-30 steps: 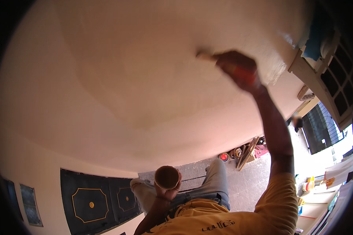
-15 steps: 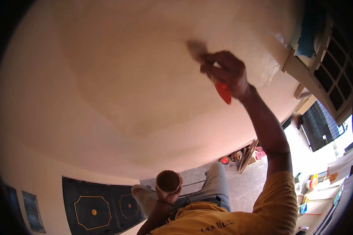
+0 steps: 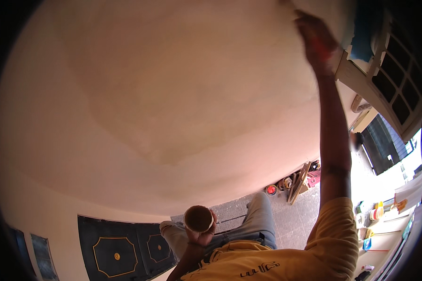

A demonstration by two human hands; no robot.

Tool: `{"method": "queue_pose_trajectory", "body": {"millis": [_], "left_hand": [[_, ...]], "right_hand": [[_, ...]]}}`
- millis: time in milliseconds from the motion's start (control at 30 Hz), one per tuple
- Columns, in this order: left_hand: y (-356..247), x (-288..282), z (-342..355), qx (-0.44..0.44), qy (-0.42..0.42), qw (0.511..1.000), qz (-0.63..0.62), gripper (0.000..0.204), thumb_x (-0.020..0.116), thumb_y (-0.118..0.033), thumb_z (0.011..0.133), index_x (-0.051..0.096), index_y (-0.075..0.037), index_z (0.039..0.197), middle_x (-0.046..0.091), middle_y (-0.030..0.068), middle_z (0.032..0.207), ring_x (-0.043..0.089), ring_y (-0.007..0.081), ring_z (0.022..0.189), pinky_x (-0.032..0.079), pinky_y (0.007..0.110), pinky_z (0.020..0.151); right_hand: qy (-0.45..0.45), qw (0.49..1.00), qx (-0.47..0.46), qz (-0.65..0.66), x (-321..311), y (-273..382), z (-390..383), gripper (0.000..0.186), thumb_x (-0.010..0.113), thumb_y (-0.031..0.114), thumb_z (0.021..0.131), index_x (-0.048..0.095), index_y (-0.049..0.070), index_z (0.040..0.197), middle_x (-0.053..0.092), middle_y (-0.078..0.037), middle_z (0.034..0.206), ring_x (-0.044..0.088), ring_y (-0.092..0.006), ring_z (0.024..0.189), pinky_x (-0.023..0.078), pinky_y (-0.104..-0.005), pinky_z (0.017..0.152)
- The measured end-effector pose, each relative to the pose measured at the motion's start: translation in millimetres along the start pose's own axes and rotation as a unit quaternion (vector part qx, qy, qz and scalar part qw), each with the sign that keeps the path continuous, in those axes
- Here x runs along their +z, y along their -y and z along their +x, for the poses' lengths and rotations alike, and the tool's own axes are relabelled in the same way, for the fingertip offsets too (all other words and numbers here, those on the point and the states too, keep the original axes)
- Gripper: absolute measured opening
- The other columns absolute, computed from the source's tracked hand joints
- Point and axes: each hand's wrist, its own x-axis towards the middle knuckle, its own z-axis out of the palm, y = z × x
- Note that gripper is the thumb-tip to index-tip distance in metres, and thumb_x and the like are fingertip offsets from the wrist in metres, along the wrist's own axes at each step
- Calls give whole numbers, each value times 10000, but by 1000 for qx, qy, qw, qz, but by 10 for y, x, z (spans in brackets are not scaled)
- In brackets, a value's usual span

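Note:
My right hand is raised high near the top edge, closed around a paintbrush whose red handle shows blurred by the palm. The brush's head is only a smear at the upper border, close to the pale wall. Low in front of my body, my left hand grips a round open cup by its side. The cup looks dark inside, and I cannot make out its contents. Across the wall, a large patch is a shade darker than the paint around it.
Dark double doors with gold trim stand at lower left. A tub with red inside and leaning boards lie along the wall's foot. A paned window is at upper right; containers crowd a surface at lower right.
My right hand has swept up and to the right with the paintbrush, arm now stretched out straighter. My left hand and the cup have barely shifted.

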Motion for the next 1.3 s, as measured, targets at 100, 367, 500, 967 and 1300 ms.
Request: {"method": "queue_pose_trajectory", "body": {"millis": [100,367,500,967,1300], "left_hand": [[64,140,57,-13,7,1000,21,565,669,-527,919,649,-105,1293,623,141,1324,538,349,1311,596,530,951],[93,148,-2,-14,16,999,38,564,677,-520,925,632,-113,1313,618,112,1334,527,335,1328,596,514,952],[61,12,-33,1,17,999,47,586,646,-545,936,624,-103,1319,624,145,1328,547,336,1318,592,505,958],[98,103,-70,9,32,999,21,579,666,-530,933,620,-106,1324,617,154,1340,524,346,1343,583,522,977],[111,43,-36,-26,9,1000,10,521,753,-403,906,627,-127,1330,592,32,1383,456,301,1388,582,539,985]], "right_hand": [[97,992,-79,-30,213,698,-430,140,740,46,828,734,72,965,737,-97,1148,694,-267,1060,569,-376,914],[130,856,266,424,-39,642,-387,114,759,48,878,736,108,973,739,-31,1054,710,-209,991,557,-333,944],[17,989,108,97,-307,158,44,166,714,-97,861,730,11,985,753,-90,1075,716,-192,1022,591,-326,928],[221,962,93,129,-103,1007,-1198,190,779,-27,802,744,83,953,752,-67,1034,718,-240,923,585,-333,825],[63,996,39,-42,-11,673,-1435,184,787,50,789,772,129,955,754,-58,1080,705,-227,956,586,-330,791]]}}
